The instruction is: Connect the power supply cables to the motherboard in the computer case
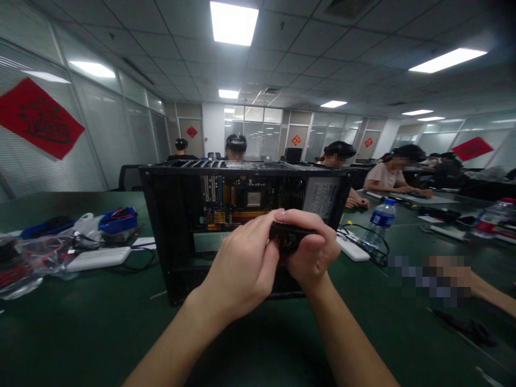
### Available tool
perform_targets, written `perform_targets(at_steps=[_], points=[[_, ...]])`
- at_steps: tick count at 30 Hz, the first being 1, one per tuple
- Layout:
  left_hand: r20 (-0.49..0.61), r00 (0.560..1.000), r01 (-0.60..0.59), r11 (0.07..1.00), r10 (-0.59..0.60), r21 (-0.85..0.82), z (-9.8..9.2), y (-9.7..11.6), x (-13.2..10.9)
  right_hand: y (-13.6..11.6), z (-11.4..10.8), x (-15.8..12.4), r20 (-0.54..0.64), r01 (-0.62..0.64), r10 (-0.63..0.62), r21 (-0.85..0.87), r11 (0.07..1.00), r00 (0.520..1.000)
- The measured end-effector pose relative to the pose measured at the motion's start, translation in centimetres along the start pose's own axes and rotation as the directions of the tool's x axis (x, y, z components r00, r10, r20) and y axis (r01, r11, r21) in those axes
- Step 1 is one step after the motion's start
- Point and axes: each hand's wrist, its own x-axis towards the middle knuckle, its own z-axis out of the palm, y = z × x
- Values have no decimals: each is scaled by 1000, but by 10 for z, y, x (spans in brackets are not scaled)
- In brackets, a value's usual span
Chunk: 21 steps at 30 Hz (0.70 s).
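Both my left hand (245, 260) and my right hand (312, 250) are closed around a small black part (288, 235), whose details are too dark to make out. They hold it in front of an open black computer case (159, 231) that stands on the green table (100, 328). Inside the case a motherboard (237, 196) shows, with a square metallic socket, slots and yellow connectors. A labelled power supply (321, 199) sits at the case's upper right. My hands hide the lower middle of the case.
Plastic bags (48, 252), blue trays (116, 219) and a white power strip (99, 259) lie at left. Right of the case are another white strip (352, 245), cables and a water bottle (380, 220). Another person's hand (451, 274) rests at far right; people sit behind.
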Motion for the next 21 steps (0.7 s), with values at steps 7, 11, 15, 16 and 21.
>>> perform_targets(at_steps=[7, 11, 15, 16, 21], points=[[25, 982, 184, 981, -186, 54, -3, -3, 1, 3, 0, 4, 49, -146, 146, -18, 989, 988], [96, 912, 411, 891, -399, -195, -1, -31, 7, 23, -1, -4, 78, -305, 313, -96, 948, 947], [261, 764, 644, 728, -590, -238, 23, -84, 7, 54, 9, -25, 283, -528, 561, -189, 828, 778], [267, 745, 663, 722, -611, -197, 30, -96, 6, 60, 12, -32, 253, -621, 641, -163, 766, 724], [139, 738, 672, 738, -661, -57, 49, -126, 0, 75, 19, -53, 422, -892, 807, 11, 452, 414]])
